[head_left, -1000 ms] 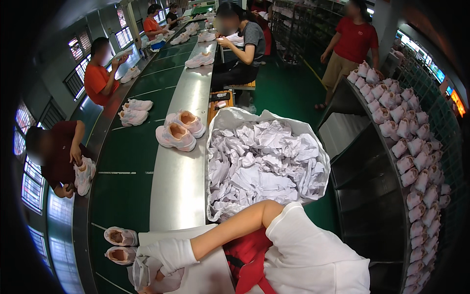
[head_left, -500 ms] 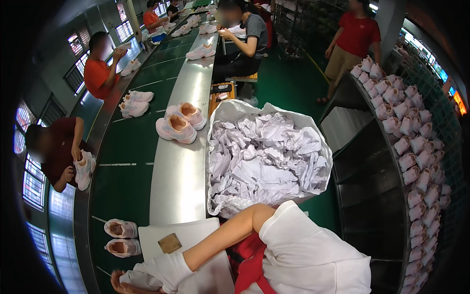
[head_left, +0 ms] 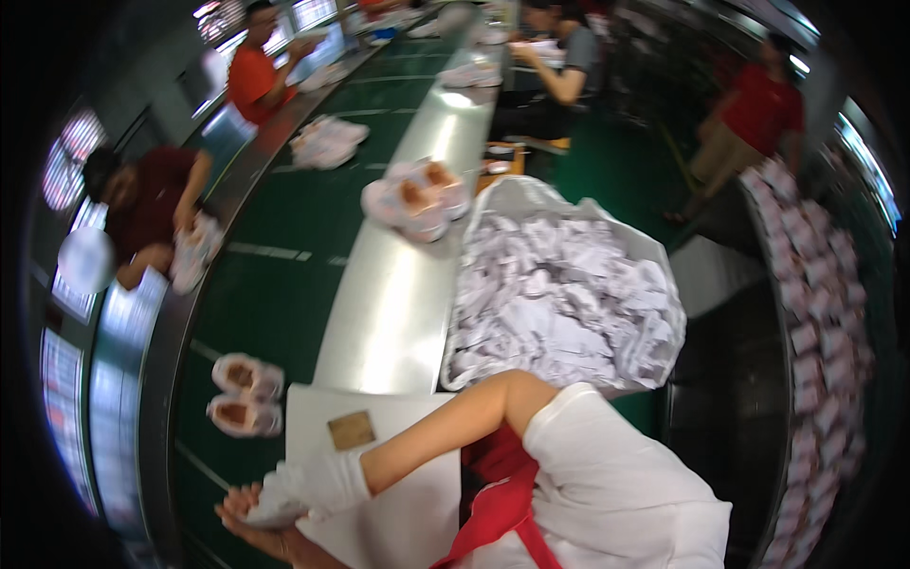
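Observation:
My right hand (head_left: 294, 488), in a white fingerless glove, reaches to the lower left over the corner of a white board (head_left: 408, 507). Its bare fingers are bunched together, blurred by motion. Pressed in just below is my left hand (head_left: 267, 542), mostly covered by the right; its fingers do not show clearly. Whatever may lie between the hands is hidden. Beyond them, a pair of pale pink-white sneakers (head_left: 245, 415) lies on the green conveyor belt (head_left: 275, 303). A small brown pad (head_left: 351, 431) rests on the board.
A white bin of crumpled paper (head_left: 559, 294) stands right of the metal ledge (head_left: 379, 332), which bears another sneaker pair (head_left: 417, 201). At far right, a rack (head_left: 730, 370) is stacked with sneakers (head_left: 820, 313). Co-workers sit along the belt; a person in red (head_left: 758, 114) stands behind.
My view has swung, so the scene sits farther right and higher. The sneakers on the belt have moved away relative to the board. Both hands stay together, now showing more fully.

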Tool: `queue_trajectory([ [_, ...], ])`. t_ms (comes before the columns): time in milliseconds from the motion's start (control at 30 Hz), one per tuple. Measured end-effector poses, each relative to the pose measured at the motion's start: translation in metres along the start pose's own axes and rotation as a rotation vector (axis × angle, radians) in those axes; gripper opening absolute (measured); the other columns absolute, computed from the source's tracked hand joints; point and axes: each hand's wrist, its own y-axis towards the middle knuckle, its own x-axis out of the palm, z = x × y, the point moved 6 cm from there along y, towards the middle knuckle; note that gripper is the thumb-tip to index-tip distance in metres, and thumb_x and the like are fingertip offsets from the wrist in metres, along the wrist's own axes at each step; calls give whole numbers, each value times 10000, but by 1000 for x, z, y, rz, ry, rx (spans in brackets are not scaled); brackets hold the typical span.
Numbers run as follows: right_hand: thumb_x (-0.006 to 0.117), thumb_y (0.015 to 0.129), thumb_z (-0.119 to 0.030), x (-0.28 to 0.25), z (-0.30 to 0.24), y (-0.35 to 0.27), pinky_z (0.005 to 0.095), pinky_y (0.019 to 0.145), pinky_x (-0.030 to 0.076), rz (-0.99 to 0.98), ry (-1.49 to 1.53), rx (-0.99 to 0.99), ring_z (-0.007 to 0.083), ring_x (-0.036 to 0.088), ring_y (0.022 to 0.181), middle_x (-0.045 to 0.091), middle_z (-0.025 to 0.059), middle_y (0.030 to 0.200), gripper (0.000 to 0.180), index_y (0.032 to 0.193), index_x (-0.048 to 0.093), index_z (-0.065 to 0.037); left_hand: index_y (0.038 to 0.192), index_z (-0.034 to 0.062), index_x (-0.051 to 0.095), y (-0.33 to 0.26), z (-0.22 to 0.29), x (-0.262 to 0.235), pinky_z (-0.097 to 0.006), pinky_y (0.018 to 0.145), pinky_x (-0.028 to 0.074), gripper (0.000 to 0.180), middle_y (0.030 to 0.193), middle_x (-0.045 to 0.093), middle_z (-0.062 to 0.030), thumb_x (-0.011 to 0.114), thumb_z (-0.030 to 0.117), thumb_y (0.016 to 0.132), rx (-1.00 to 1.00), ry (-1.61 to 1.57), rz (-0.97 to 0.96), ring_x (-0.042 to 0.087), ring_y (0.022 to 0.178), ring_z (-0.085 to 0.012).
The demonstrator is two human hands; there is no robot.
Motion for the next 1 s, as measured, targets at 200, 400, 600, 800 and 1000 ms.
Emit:
queue_trajectory([
  [200,584,801,-33,-51,13,25,327,722,511,200,127,-255,256,616,836,624,93,1021,484,1254,553,-201,1103,3,563,54,-33,-27,-409,950,410,595,1066,605,-167,313,523,957,-30,222,-197,559,997,-281],
  [400,670,754,-250,-69,105,49,354,550,513,31,-782,227,291,638,619,621,112,714,287,911,504,-76,1269,-13,452,178,-68,-82,-420,953,412,535,1245,511,-242,644,215,825,449,1508,39,487,1167,-369],
  [600,706,701,-217,-38,120,105,375,572,516,-180,-878,262,300,655,641,647,130,703,285,889,542,-78,1015,2,628,215,-90,-91,-417,720,499,281,898,648,-225,557,233,872,337,1503,11,634,811,-379],
  [800,600,778,-257,39,181,156,400,555,514,-349,-1023,178,295,662,659,668,126,762,225,901,622,-70,940,-4,661,214,-81,-71,-421,703,493,301,856,651,-222,494,244,903,282,1524,-203,630,789,-377],
  [1000,574,813,-220,66,172,172,375,752,533,-950,-1007,66,244,666,903,667,108,1040,238,985,683,-97,956,22,677,219,-75,-83,-403,704,495,317,876,652,-222,471,259,909,183,1486,-243,629,771,-376],
])
